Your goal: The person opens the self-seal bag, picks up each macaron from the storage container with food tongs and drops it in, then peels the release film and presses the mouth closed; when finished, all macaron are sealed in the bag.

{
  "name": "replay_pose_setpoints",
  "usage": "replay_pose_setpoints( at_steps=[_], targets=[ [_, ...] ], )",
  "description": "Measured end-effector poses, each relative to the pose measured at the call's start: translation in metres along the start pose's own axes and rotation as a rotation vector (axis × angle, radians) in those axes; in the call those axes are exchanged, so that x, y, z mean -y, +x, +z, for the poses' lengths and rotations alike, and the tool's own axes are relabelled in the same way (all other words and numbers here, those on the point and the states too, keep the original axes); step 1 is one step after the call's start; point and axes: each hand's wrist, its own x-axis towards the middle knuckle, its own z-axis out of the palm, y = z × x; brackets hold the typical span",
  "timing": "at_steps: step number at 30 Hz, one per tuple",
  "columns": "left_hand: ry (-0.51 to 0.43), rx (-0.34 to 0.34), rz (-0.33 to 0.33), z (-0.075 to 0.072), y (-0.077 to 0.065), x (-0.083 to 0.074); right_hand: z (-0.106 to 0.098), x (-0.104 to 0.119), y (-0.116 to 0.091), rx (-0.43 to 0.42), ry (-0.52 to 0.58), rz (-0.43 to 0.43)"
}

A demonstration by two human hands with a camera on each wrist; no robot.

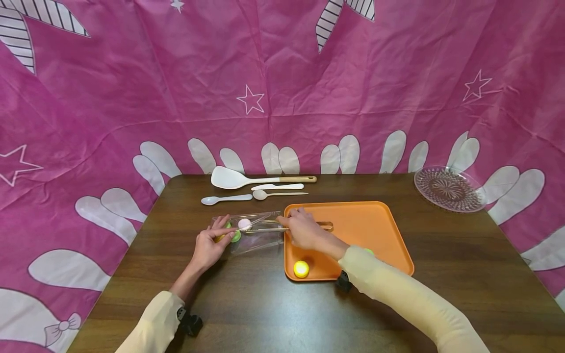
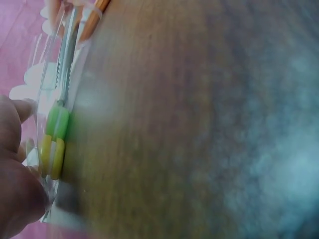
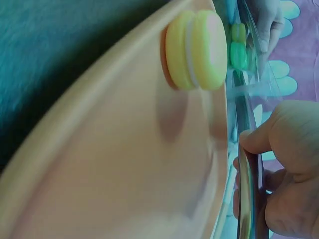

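Observation:
My left hand (image 1: pixel 208 245) holds a clear plastic bag (image 1: pixel 256 245) by its left end, thumb on the near side. Inside the bag are green macarons (image 1: pixel 236 236), a yellow macaron (image 2: pixel 52 158) and a pale pinkish-white macaron (image 1: pixel 244 224). My right hand (image 1: pixel 305 230) grips metal tongs (image 1: pixel 327 226) over the left edge of the orange tray (image 1: pixel 353 220). The tongs' arms reach leftward into the bag, their tips around or beside the pale macaron; I cannot tell which. A yellow macaron (image 1: pixel 301 269) sits in the tray's near left corner.
A green thing (image 1: pixel 369 251) on the tray is mostly hidden by my right sleeve. Behind the bag lie a white spatula (image 1: pixel 229 177), a white knife (image 1: pixel 277 187) and two spoons (image 1: pixel 227 198). At the back right stands a clear patterned plate (image 1: pixel 450 189).

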Motion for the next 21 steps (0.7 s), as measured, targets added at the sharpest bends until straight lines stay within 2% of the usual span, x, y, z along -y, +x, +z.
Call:
replay_pose_setpoints(
  at_steps=[14,21],
  targets=[
    [-0.012,0.018,-0.006,0.000,0.001,0.001,0.009,0.013,0.008,-0.020,-0.051,0.040],
    [-0.017,0.013,0.000,0.000,0.001,-0.001,0.012,0.014,0.009,-0.011,-0.035,0.062]
  ],
)
